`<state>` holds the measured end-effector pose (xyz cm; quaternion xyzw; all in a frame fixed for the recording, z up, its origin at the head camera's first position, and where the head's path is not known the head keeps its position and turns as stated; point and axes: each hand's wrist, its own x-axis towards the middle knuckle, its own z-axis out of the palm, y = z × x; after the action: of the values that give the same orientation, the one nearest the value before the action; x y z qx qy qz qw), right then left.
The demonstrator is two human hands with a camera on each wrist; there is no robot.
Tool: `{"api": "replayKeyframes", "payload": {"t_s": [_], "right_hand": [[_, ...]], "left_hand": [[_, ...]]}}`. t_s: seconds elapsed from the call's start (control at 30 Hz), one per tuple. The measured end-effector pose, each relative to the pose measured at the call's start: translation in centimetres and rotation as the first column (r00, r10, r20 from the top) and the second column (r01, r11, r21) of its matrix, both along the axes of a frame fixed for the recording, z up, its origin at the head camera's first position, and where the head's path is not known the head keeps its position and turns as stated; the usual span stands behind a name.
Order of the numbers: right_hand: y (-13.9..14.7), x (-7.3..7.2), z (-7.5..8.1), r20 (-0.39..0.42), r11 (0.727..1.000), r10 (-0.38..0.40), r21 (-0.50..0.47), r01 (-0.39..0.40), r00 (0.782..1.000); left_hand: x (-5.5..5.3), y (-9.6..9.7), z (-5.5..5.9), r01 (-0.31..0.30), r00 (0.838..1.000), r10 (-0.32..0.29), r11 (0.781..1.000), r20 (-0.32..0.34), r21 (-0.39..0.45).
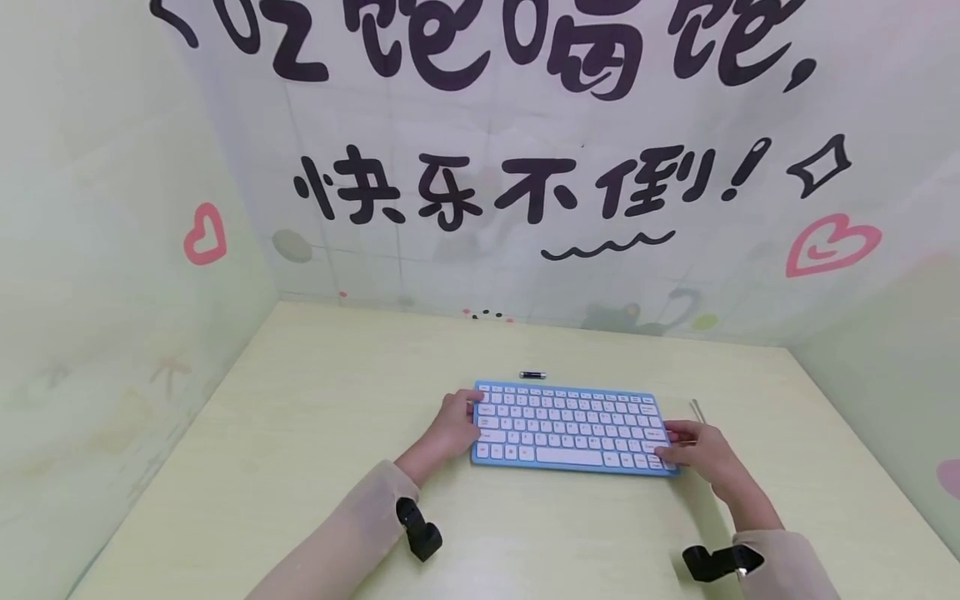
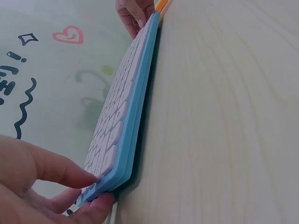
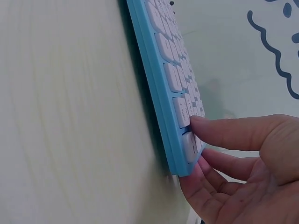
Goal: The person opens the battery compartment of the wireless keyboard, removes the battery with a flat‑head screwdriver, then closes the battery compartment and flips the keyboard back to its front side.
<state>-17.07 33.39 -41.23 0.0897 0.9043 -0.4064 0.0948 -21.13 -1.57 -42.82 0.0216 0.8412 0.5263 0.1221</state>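
Note:
A blue keyboard (image 1: 573, 429) with white keys lies between the two hands over the pale wooden table. My left hand (image 1: 453, 425) grips its left end, thumb on top by the corner keys and fingers beneath the edge in the left wrist view. At the other end my right hand (image 1: 697, 450) pinches the right edge, its thumb (image 3: 229, 133) on the corner keys and the other fingers curled underneath. A dark shadow runs under the keyboard's front edge in both wrist views.
Behind the keyboard lies a small dark cylinder (image 1: 532, 375) with silvery ends. A thin stick (image 1: 698, 411) lies just beyond the right hand. Something orange (image 2: 161, 5) shows past the keyboard's far end. Printed walls (image 1: 480, 275) enclose the table (image 1: 300, 433) at the back and sides.

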Motion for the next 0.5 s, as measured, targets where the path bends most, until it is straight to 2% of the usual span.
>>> {"api": "replayKeyframes", "payload": {"t_s": [0.17,0.37,0.5], "right_hand": [[-0.19,0.10,-0.20,0.000,1.000,-0.019,0.021,0.019,1.000],[0.02,0.36,-0.32,-0.005,0.998,-0.022,0.052,0.022,1.000],[0.13,0.58,-0.33,-0.008,0.999,-0.017,0.034,0.018,1.000]], "left_hand": [[0.27,0.05,0.12,0.011,1.000,-0.010,1.000,0.014,-0.029],[0.53,0.02,0.62,0.038,0.998,-0.037,0.999,0.048,-0.016],[0.49,-0.39,0.83,0.069,0.995,-0.069,0.998,0.077,-0.010]]}}
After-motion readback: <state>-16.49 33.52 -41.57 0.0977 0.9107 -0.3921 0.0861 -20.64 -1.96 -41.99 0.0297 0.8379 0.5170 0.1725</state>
